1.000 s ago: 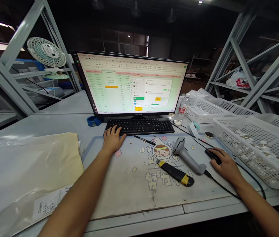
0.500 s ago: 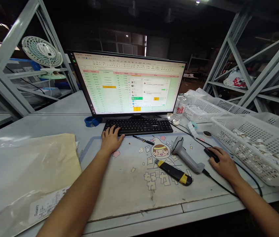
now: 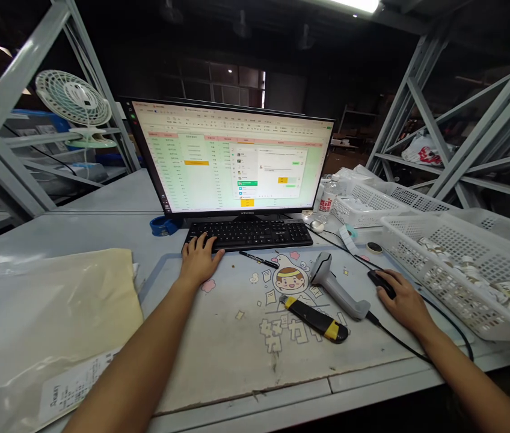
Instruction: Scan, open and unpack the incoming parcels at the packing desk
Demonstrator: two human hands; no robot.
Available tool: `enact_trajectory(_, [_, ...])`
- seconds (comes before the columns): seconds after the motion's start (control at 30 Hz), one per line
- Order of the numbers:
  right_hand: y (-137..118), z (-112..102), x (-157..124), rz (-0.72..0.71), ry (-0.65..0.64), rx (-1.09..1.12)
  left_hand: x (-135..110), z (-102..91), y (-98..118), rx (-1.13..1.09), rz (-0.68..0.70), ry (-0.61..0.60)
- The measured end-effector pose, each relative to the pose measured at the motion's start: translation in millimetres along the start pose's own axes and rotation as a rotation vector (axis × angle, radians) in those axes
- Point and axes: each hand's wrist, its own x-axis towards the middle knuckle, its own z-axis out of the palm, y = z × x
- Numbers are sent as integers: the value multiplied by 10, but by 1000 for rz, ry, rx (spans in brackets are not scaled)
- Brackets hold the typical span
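Observation:
My left hand (image 3: 198,258) rests with fingers spread on the left end of a black keyboard (image 3: 255,233), in front of a lit monitor (image 3: 232,159) showing a green spreadsheet and a chat window. My right hand (image 3: 403,304) lies curled over a black wired mouse (image 3: 380,282) at the right of a worn desk mat (image 3: 255,325). Between the hands lie a grey barcode scanner (image 3: 336,284), a black and yellow utility knife (image 3: 316,317) and a black pen (image 3: 258,259).
A cream item in a clear bag with a label (image 3: 43,325) covers the table's left. White perforated baskets (image 3: 457,264) with small items line the right. A blue tape roll (image 3: 161,225), a small fan (image 3: 72,102), a bottle (image 3: 326,203) and grey shelving frames (image 3: 462,132) surround the desk.
The view has shifted slightly down and right, so everything sits a little left and lower. Both hands stay on the keyboard and mouse.

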Motion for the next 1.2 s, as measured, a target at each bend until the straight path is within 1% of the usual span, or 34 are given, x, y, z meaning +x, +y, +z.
enact_trajectory(0.37, [8, -2, 24, -11, -42, 20, 3, -3, 3, -2, 1, 5])
enact_trajectory(0.67, [34, 40, 17, -21, -29, 35, 2, -39, 19, 14, -10, -23])
enact_trajectory(0.83, [53, 55, 17, -19, -30, 34, 4, -17, 2, -19, 1, 17])
enact_trajectory(0.93, [81, 62, 16, -24, -43, 34, -4, -54, 31, -69, 23, 82])
enact_trajectory(1.0, [105, 66, 16, -39, -57, 49, 4, -153, 95, -123, 60, 150])
enact_trajectory(1.07, [132, 74, 17, -61, -69, 74, 27, -346, 193, -189, 90, 231])
enact_trajectory(1.13, [167, 92, 19, -80, -72, 98, 42, -646, 303, -258, 98, 320])
enact_trajectory(1.2, [213, 127, 23, -86, -67, 117, 9, -1034, 389, -320, 89, 420])
